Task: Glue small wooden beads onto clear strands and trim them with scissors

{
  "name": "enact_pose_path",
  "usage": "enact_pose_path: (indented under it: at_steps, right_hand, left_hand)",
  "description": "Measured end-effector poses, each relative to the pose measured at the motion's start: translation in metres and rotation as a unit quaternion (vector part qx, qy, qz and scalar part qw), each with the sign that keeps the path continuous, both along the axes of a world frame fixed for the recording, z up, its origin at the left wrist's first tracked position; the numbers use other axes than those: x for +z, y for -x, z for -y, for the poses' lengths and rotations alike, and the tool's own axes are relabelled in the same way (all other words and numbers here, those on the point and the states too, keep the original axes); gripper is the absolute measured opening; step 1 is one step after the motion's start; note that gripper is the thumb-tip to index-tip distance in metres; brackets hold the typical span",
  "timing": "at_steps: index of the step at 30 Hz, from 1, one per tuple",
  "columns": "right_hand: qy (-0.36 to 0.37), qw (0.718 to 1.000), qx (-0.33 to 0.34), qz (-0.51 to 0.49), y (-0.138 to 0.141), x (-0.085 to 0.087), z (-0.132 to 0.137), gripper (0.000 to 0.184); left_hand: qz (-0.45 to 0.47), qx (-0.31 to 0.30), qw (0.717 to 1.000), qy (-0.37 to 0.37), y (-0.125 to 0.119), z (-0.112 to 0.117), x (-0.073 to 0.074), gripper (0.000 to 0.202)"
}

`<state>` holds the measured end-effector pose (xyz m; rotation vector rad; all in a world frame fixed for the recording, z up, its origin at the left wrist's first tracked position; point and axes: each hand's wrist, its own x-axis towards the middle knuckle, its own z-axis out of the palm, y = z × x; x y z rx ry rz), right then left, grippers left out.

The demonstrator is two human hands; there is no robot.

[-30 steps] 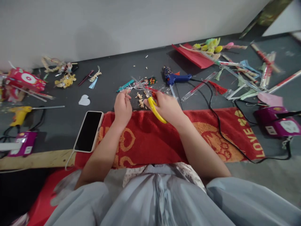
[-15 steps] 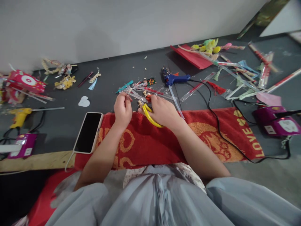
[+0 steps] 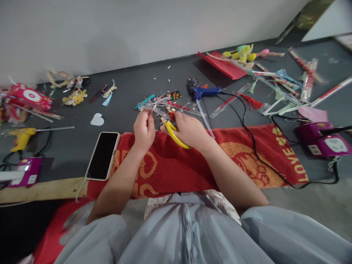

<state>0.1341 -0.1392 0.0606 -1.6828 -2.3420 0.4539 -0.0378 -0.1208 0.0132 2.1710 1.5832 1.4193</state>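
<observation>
My right hand [image 3: 189, 130] is closed on a pair of scissors [image 3: 176, 137] with yellow handles. Their blades point to the upper left, and the tips reach the fingers of my left hand [image 3: 144, 126]. That hand is closed in a pinch; whatever is between its fingers is too small and hidden to name. Just beyond the blades lies a bunch of thin white and coloured strands [image 3: 162, 98]. Small beige bits and an orange-red piece [image 3: 172, 115] show beside the right fingers.
A red towel [image 3: 176, 168] lies under my wrists, a phone [image 3: 102, 156] to its left. Beyond stands a blue glue gun [image 3: 207, 91], its cord crossing the towel to a purple box [image 3: 323, 139]. A yellow glue gun [image 3: 23, 137] lies far left. Wrapped sticks and tassels [image 3: 283, 88] clutter the right.
The scissor blades, slightly apart before, now look closed together beside my left fingers. Both hands have stayed nearly in place, and the whole view has shifted slightly.
</observation>
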Motion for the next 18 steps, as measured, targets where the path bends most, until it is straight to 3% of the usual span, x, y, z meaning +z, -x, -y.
enact_pose_path:
  at_steps: [18]
  right_hand:
    - [0.005, 1.0, 0.005, 0.009, -0.001, -0.0011, -0.0008, 0.066]
  left_hand:
    - [-0.009, -0.001, 1.0, 0.007, -0.0009, 0.0023, 0.0016, 0.037]
